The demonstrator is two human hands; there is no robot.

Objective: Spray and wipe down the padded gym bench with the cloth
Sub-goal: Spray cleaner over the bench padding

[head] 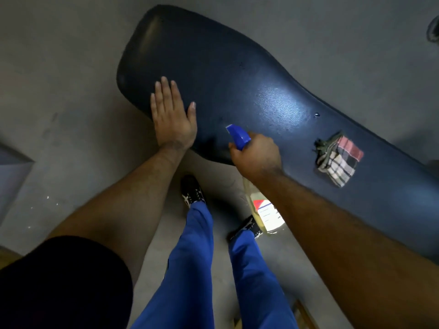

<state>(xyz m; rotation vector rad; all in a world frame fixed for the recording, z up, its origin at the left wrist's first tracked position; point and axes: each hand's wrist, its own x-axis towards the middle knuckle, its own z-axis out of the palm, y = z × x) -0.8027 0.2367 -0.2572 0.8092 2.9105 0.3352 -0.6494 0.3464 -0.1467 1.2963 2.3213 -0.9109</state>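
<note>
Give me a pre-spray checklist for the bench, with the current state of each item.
1. Spray bottle gripped by right hand: ok.
2. Blue nozzle aimed over the bench pad: ok.
3. Left hand out of the spray path: not ok, it lies flat on the pad just ahead of and beside the nozzle.
4. Checked cloth within reach: ok, folded on the pad to the right.
5. Liquid left in bottle: ok, yellowish liquid visible.
6. Pad already wetted: cannot tell, only a few droplets show.
</note>
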